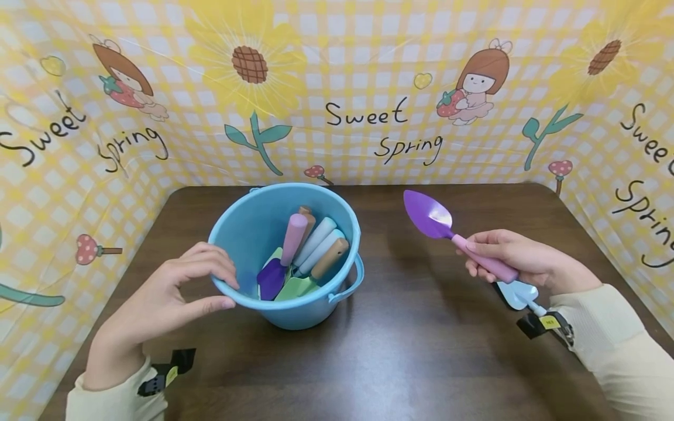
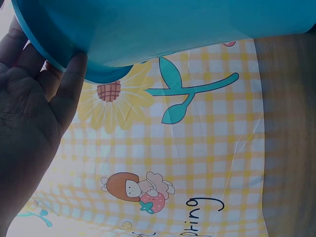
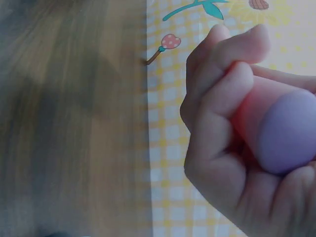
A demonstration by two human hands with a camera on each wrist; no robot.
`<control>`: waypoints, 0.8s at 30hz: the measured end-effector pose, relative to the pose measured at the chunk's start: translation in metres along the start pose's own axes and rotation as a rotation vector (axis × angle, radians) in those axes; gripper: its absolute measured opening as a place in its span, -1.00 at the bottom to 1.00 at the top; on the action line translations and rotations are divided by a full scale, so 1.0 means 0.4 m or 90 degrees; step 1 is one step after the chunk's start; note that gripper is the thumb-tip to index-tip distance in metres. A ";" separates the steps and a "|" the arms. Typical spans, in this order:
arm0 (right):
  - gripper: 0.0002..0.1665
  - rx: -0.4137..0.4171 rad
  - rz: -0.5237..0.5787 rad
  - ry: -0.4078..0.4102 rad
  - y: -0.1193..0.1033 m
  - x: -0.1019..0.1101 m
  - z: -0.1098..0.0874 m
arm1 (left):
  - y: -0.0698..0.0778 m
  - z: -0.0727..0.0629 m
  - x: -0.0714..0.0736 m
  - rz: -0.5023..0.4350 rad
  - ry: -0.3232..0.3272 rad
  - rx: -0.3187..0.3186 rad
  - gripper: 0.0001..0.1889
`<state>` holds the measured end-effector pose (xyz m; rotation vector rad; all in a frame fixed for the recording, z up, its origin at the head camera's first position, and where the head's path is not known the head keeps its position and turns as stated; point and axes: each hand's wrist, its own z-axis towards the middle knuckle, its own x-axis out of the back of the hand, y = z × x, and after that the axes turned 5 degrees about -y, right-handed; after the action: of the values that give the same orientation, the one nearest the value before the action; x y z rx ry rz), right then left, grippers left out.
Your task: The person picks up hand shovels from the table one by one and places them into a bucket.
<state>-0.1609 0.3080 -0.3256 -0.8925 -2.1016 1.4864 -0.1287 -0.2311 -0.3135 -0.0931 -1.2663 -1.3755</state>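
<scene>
A blue bucket [image 1: 300,316] stands tilted toward me on the left half of the table. My left hand [image 1: 176,286] grips its rim at the near left, fingers over the edge and thumb outside. Inside the bucket lie several small garden tools, among them one with a pink handle [image 1: 293,240] and a purple blade [image 1: 271,279]; their lower ends are partly hidden. To the right, above the table, my right hand [image 1: 508,251] holds a purple trowel [image 1: 427,215] by its pink handle [image 3: 289,131], blade pointing up and left.
A light blue trowel [image 1: 518,294] lies on the brown table [image 1: 400,362], partly behind my right hand and wrist. The bucket's handle [image 1: 354,283] hangs at its right side. A yellow checked cloth [image 1: 358,70] with printed flowers walls in the back and sides.
</scene>
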 end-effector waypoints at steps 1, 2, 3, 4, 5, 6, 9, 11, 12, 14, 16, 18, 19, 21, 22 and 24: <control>-0.73 -0.003 -0.005 0.002 -0.007 -0.003 0.002 | 0.000 0.000 0.000 0.000 -0.002 0.003 -0.50; -0.73 -0.005 -0.012 0.004 -0.014 -0.005 0.004 | -0.001 0.000 -0.001 0.000 -0.004 0.006 -0.50; -0.73 -0.007 -0.018 0.008 -0.021 -0.008 0.006 | -0.001 -0.001 -0.001 0.002 -0.006 0.011 -0.51; -0.73 -0.009 -0.023 0.012 -0.029 -0.010 0.009 | -0.001 -0.002 0.000 0.001 -0.009 0.023 -0.51; -0.73 -0.010 -0.028 0.017 -0.037 -0.013 0.012 | -0.001 -0.003 0.000 0.004 -0.010 0.028 -0.52; -0.72 -0.010 -0.033 0.021 -0.044 -0.015 0.015 | -0.001 -0.004 0.001 0.004 -0.014 0.040 -0.52; -0.72 -0.009 -0.045 0.030 -0.066 -0.021 0.022 | -0.002 -0.005 0.001 0.013 -0.018 0.052 -0.53; -0.72 -0.007 -0.052 0.030 -0.077 -0.025 0.026 | -0.002 -0.005 0.001 0.016 -0.018 0.049 -0.53; -0.72 -0.005 -0.055 0.028 -0.083 -0.026 0.028 | -0.002 -0.005 0.001 0.017 -0.019 0.049 -0.53; -0.72 -0.004 -0.059 0.023 -0.093 -0.030 0.031 | -0.001 -0.004 0.001 0.015 -0.019 0.051 -0.53; -0.71 -0.002 -0.064 0.018 -0.102 -0.033 0.036 | 0.000 -0.003 0.001 0.013 -0.020 0.053 -0.53; -0.70 0.001 -0.067 0.015 -0.113 -0.036 0.042 | 0.001 -0.003 0.002 0.012 -0.020 0.055 -0.53; -0.70 0.002 -0.069 0.014 -0.119 -0.038 0.045 | 0.000 -0.003 0.002 0.013 -0.020 0.052 -0.53; -0.69 0.004 -0.077 0.011 -0.132 -0.043 0.053 | 0.001 -0.004 0.002 0.013 -0.019 0.052 -0.53; -0.69 0.006 -0.082 0.009 -0.139 -0.046 0.057 | 0.001 -0.005 0.002 0.012 -0.018 0.051 -0.53; -0.68 0.008 -0.094 0.007 -0.152 -0.053 0.065 | 0.001 -0.006 0.003 0.011 -0.018 0.051 -0.53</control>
<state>-0.1787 0.2618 -0.2767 -0.7227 -2.0981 1.4147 -0.1272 -0.2331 -0.3134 -0.0683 -1.3400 -1.3113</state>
